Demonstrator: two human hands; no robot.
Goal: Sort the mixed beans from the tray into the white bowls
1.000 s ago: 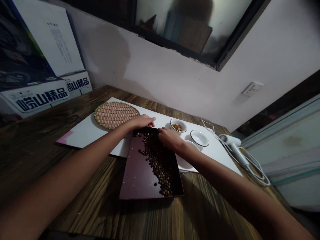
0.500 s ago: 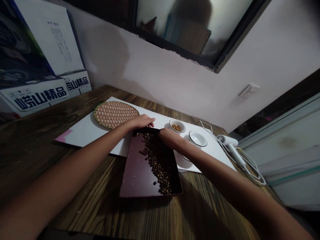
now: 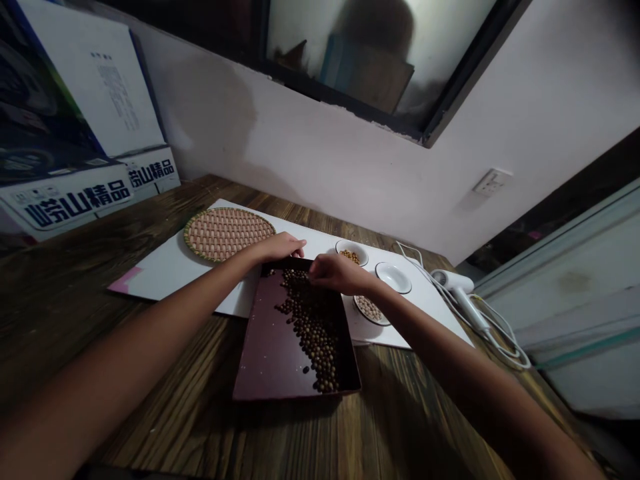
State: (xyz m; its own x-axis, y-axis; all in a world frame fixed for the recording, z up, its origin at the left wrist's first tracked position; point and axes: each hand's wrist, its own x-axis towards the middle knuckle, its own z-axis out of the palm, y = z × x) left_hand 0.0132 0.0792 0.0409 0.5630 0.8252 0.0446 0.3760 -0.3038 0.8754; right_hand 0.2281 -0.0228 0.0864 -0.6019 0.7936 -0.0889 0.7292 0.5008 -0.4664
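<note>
A shallow maroon box (image 3: 267, 360) stands in front of me, with many round brown beans (image 3: 323, 350) heaped along its right side and bare floor at the left. My left hand (image 3: 280, 247) is at the box's far left rim, fingers curled and mostly hidden behind the hand. Over the far right part of the box is my right hand (image 3: 333, 272); its fingers are pinched together just above the beans, and what they hold is too small to make out.
Behind the box lies a white board (image 3: 430, 313) bearing a round woven tray (image 3: 227, 233). White bowls hold yellowish beans (image 3: 350, 255) and pale beans (image 3: 369, 307); another white bowl (image 3: 393, 277) stands beside them. A hair dryer (image 3: 463, 293) with its cord lies right; printed cartons (image 3: 75, 200) stand left.
My right hand has moved from the box's far rim inward over the beans, uncovering the bowl of pale beans. My left hand stays near the far left rim. The view has shifted slightly.
</note>
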